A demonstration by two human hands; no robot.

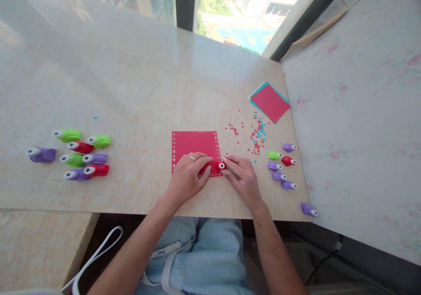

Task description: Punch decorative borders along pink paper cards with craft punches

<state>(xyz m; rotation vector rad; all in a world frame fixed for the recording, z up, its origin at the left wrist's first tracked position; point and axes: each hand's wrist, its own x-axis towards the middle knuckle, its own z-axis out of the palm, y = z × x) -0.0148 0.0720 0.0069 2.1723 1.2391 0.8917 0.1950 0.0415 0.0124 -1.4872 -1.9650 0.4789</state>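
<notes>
A sheet of red paper (194,143) lies on the counter in front of me, with small cut-out shapes along its left and right edges. My left hand (191,170) is over the paper's lower part, fingers curled and holding it near the right edge. At that edge sits a red craft punch (221,166) with a white button bearing a dark heart-like mark. My right hand (241,177) grips the punch from the right between thumb and fingers. The paper under my left palm is hidden.
Red and blue paper bits (258,132) are scattered to the right, below stacked coloured sheets (271,102). Several punches (279,176) stand at the right, one purple punch (308,209) near the front edge. More green, red and purple punches (79,147) are at the left. A window borders the back.
</notes>
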